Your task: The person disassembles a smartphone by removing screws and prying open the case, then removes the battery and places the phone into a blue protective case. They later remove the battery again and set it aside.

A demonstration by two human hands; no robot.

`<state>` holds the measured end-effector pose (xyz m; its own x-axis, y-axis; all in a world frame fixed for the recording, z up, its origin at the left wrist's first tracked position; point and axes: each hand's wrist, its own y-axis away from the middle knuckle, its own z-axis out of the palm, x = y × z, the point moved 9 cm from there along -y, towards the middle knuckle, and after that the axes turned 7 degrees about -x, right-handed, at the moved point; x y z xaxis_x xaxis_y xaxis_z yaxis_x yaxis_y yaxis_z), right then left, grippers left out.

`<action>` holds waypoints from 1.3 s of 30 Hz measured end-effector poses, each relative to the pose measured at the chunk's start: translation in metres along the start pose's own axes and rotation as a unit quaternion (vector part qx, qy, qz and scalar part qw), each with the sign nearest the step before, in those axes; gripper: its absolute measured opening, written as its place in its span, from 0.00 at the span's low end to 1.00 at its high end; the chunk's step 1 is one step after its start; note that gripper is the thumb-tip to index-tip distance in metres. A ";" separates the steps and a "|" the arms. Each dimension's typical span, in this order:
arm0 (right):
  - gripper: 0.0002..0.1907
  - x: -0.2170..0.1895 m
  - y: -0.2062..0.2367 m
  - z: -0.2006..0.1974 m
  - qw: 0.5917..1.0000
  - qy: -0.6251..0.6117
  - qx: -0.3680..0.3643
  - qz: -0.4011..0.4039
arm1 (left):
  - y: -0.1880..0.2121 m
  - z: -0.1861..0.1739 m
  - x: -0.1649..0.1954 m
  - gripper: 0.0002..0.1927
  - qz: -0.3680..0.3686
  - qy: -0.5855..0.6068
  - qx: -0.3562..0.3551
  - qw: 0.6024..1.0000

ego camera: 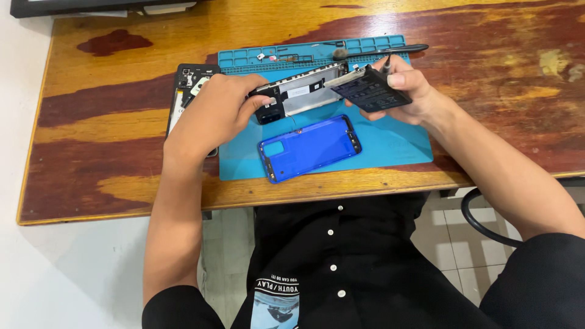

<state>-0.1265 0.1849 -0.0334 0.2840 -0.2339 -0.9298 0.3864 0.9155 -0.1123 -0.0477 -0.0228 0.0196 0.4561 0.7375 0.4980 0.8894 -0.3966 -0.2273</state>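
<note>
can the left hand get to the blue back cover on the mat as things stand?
Probably yes. The blue back cover lies bare on the teal mat, just below the left hand, with nothing over it. But that hand is gripping the opened phone and would have to let go first.

The left hand (216,113) grips one end of an opened phone body (298,94), held tilted above a blue repair mat (390,143) on the wooden counter (109,122). The right hand (405,85) holds a flat black battery (372,92) at the body's other end — fingers pinched on it, along with a thin dark tool (386,62). A blue back cover (309,148) lies on the mat below; another dismantled phone (186,91) lies partly hidden behind the left hand.
</note>
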 end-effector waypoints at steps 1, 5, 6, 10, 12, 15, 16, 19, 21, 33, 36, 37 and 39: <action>0.35 -0.001 0.001 -0.001 1.000 0.011 0.006 -0.004 | 0.000 0.000 0.000 0.13 -0.003 0.001 0.000 1.000; 0.32 -0.022 0.008 0.006 0.948 0.308 0.062 -0.044 | 0.000 0.000 0.000 0.13 -0.003 0.005 0.000 1.000; 0.32 -0.032 0.010 0.012 0.893 0.438 0.082 -0.059 | 0.000 -0.001 0.001 0.13 -0.002 0.004 0.003 1.000; 0.34 -0.050 0.023 0.062 0.658 0.728 0.074 -0.177 | 0.000 0.001 -0.002 0.13 -0.018 0.015 -0.004 1.000; 0.33 -0.047 0.023 0.070 0.624 0.755 0.062 -0.191 | 0.000 0.000 -0.001 0.12 -0.016 0.011 -0.003 1.000; 0.33 -0.045 0.023 0.053 0.653 0.736 0.084 -0.159 | 0.000 -0.002 0.002 0.12 -0.002 -0.006 0.006 1.000; 0.31 -0.045 0.022 0.033 0.717 0.679 0.112 -0.111 | -0.001 -0.001 0.000 0.12 -0.013 -0.005 0.002 1.000; 0.25 -0.042 0.031 -0.024 0.896 0.408 0.176 -0.001 | 0.000 0.001 -0.003 0.11 -0.028 0.003 -0.004 1.000; 0.24 -0.034 0.040 -0.043 0.975 0.114 0.188 0.017 | -0.001 0.000 -0.003 0.11 -0.019 0.003 -0.001 1.000; 0.11 -0.001 0.122 -0.064 0.918 0.121 0.363 0.106 | 0.000 0.001 -0.003 0.10 -0.013 -0.004 0.002 1.000; 0.12 0.007 0.123 -0.065 0.904 0.167 0.350 0.178 | -0.001 0.000 -0.002 0.10 -0.003 -0.003 0.009 1.000; 0.13 0.006 0.125 -0.066 0.890 0.199 0.358 0.200 | 0.000 0.001 -0.003 0.10 -0.010 0.000 0.007 1.000; 0.14 0.007 0.127 -0.066 0.857 0.258 0.371 0.248 | 0.000 0.002 -0.004 0.11 -0.013 -0.004 0.010 1.000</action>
<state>-0.1332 0.3209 -0.0773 0.2227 0.4746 -0.8516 0.8364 0.3557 0.4170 -0.0493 -0.0251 0.0156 0.4325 0.7518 0.4977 0.9016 -0.3662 -0.2303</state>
